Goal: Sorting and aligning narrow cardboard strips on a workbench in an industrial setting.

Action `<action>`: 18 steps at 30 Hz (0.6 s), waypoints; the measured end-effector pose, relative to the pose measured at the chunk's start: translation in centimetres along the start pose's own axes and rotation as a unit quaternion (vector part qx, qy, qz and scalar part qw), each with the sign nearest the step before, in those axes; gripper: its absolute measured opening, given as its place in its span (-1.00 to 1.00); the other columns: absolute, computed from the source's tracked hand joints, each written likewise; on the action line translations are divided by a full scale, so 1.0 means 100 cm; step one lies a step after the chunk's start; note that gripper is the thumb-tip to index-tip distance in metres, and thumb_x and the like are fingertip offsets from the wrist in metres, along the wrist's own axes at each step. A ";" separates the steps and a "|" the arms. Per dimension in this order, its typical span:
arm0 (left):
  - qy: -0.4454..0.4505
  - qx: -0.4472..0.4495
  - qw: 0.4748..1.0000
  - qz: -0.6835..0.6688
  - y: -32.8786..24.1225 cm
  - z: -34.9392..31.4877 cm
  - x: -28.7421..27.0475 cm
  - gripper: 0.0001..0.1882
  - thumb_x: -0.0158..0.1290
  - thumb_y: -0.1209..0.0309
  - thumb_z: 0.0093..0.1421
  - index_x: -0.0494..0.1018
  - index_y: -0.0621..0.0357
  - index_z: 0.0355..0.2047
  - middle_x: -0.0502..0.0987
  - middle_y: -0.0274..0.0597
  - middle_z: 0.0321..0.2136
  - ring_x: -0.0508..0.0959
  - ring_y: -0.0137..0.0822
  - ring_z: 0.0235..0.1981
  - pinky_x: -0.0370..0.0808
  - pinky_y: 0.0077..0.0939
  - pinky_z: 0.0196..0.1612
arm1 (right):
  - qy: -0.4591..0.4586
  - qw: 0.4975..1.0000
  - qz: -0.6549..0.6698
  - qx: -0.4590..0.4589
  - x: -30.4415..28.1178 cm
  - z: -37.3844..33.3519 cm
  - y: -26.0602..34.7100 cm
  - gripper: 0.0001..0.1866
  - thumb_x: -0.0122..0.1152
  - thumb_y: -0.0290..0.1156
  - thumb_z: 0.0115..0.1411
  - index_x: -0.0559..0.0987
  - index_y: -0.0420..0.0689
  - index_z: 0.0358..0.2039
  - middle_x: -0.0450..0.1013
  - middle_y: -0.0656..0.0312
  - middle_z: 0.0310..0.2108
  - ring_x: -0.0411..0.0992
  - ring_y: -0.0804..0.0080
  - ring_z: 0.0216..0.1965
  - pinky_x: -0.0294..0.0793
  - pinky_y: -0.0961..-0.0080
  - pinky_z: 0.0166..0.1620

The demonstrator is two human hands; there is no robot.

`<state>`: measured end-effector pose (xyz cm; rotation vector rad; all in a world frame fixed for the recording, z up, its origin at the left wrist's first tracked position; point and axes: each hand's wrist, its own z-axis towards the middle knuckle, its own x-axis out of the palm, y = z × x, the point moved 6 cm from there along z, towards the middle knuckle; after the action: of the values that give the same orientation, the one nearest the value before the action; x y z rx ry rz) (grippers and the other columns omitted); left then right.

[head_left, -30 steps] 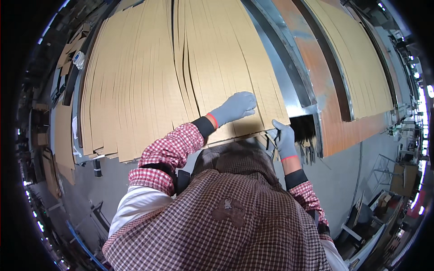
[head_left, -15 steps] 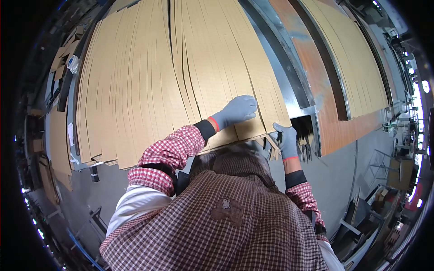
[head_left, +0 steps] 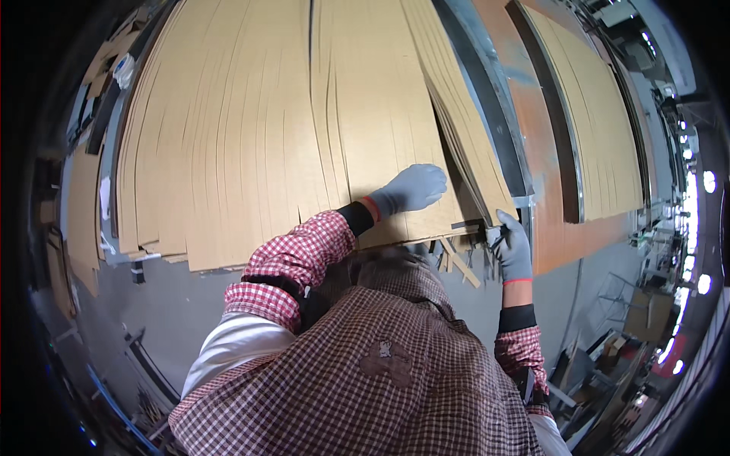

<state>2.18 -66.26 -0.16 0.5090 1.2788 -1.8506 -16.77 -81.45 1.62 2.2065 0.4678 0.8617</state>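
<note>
Long tan cardboard strips (head_left: 251,152) lie side by side on the table before me. My left hand (head_left: 414,188), in a grey glove, rests on the near right part of these strips with its fingers curled in. My right hand (head_left: 514,245), also gloved, is closed round the near end of a stack of cardboard strips (head_left: 464,129), its thumb on top and its other fingers partly hidden. This stack stands at a slant, with a dark gap between it and the strips under my left hand.
Narrow cardboard offcuts (head_left: 460,262) hang below the near edge. A dark metal rail (head_left: 494,99) and an orange-brown board (head_left: 559,243) lie to the right, with more cardboard strips (head_left: 601,129) beyond. A white roll (head_left: 124,70) sits at the far left.
My right hand has moved right, pulling the stack of cardboard strips apart from the others and opening a gap. My left hand has shifted slightly right and stays on the cardboard.
</note>
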 end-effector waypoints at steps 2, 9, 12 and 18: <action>-0.036 -0.026 0.999 -0.028 -0.001 -0.002 -0.004 -0.77 0.03 0.30 0.21 0.53 0.19 -0.25 0.55 -0.11 -0.21 0.51 -0.06 -0.08 0.45 -0.22 0.02 | -0.006 1.000 -0.007 0.007 0.018 -0.008 0.009 -0.59 0.14 -0.56 0.18 0.45 -0.33 0.07 0.54 0.07 -0.06 0.57 0.29 -0.11 0.63 0.44 -0.07; -0.161 -0.375 0.567 -0.716 -0.014 -0.001 0.028 -0.52 0.12 0.21 0.26 0.41 0.32 0.04 0.54 0.05 -0.06 0.53 -0.11 0.01 0.47 -0.28 0.10 | -0.069 0.989 -0.126 -0.031 0.004 -0.011 0.022 -0.79 0.18 -0.40 0.24 0.50 -0.17 -0.13 0.55 0.15 -0.43 0.43 0.47 -0.67 0.46 0.62 -0.61; -0.164 -0.371 0.483 -0.776 -0.009 0.001 0.057 -0.27 0.13 0.04 0.23 0.22 0.39 0.18 0.38 0.26 0.09 0.44 0.07 0.11 0.40 -0.13 0.18 | -0.093 0.994 -0.046 0.029 0.029 -0.015 0.019 -0.77 0.18 -0.38 0.24 0.50 -0.18 -0.12 0.53 0.16 -0.48 0.38 0.47 -0.73 0.44 0.59 -0.63; -0.246 -0.202 0.364 -0.875 0.004 0.056 0.061 -0.07 -0.17 -0.38 0.20 0.26 0.21 0.24 0.40 -0.17 0.18 0.40 -0.14 0.19 0.24 -0.14 0.29 | -0.021 1.000 -0.015 -0.015 0.039 -0.014 0.021 -0.65 0.17 -0.53 0.19 0.49 -0.27 0.01 0.55 0.18 -0.14 0.57 0.43 -0.24 0.61 0.56 -0.33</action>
<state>-0.50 -73.78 -2.46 -2.5547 1.6519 -2.2961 -14.83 -80.13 5.59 2.1806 0.4631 0.7991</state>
